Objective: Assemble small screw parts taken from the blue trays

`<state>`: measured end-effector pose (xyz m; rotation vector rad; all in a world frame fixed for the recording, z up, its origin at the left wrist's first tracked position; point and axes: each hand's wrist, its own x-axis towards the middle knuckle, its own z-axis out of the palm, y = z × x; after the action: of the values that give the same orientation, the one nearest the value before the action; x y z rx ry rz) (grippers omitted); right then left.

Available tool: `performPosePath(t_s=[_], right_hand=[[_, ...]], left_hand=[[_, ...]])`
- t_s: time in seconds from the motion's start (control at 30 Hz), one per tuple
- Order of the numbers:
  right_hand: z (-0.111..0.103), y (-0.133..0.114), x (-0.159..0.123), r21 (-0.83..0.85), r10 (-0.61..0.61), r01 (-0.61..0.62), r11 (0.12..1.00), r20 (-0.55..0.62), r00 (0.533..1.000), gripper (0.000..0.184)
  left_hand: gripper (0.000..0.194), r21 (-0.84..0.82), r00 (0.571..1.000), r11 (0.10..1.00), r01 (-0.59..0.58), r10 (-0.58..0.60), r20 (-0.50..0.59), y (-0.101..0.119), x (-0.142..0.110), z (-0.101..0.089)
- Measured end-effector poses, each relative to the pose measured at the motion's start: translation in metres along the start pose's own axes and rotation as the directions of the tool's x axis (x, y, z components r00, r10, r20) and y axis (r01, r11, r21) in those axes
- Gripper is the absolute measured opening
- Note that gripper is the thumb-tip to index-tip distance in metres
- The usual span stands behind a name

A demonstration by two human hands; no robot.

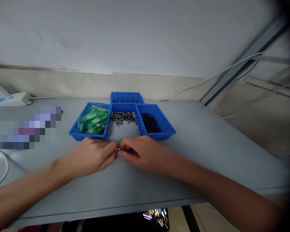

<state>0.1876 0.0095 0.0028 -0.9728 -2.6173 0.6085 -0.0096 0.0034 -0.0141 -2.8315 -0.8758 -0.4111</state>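
Just in front of the blue bins, my left hand (94, 156) and my right hand (145, 153) meet fingertip to fingertip. Pinched between them is a small brass-coloured metal piece (118, 149), mostly covered by the fingers; its exact kind is too small to make out. Both hands are closed on it. Beyond the fingers lies a loose pile of small dark and brass-coloured screw-like parts (124, 117). Close to my left hand stands a blue bin (73, 132) holding green items in clear plastic bags (95, 119). Near my right hand is another blue bin (168, 127) with small black parts (149, 124).
A third blue bin (127, 96) with small metal parts stands at the back by the wall. White power strips (12, 100) and a blurred-out object (30, 129) are on the left. A white cable (195, 83) crosses to a metal post (232, 72). A lit screen (157, 217) shows below the table edge.
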Motion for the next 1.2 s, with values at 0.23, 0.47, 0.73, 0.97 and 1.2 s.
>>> performPosePath(t_s=[0.23,0.47,0.73,0.97,1.2], right_hand=[[0.0016,0.0016,-0.0006,-0.003,0.033,-0.033,0.999,-0.016,0.999,0.012],[0.0027,0.0043,-0.0014,-0.002,0.062,-0.062,0.998,-0.043,0.997,0.006],[0.0020,0.0035,0.0010,0.002,0.047,-0.047,0.999,0.048,0.998,0.002],[0.0049,0.0033,0.0005,0.014,0.014,-0.016,1.000,0.077,0.997,0.005],[0.0018,0.0032,-0.0012,-0.033,0.076,-0.076,0.997,-0.011,0.997,0.007]], left_hand=[[0.028,-0.004,0.999,1.000,-0.012,0.012,-0.038,0.0004,0.0004,-0.0002],[0.028,0.007,0.998,1.000,0.025,-0.025,-0.061,-0.0006,-0.0002,-0.0003],[0.024,-0.045,0.998,0.998,-0.044,0.042,-0.045,0.0023,-0.0025,-0.0012],[0.027,-0.024,0.987,0.990,-0.138,0.135,-0.083,0.0033,-0.0011,-0.0050],[0.026,-0.063,0.999,0.998,0.003,-0.006,-0.047,0.0019,-0.0012,-0.0042]])
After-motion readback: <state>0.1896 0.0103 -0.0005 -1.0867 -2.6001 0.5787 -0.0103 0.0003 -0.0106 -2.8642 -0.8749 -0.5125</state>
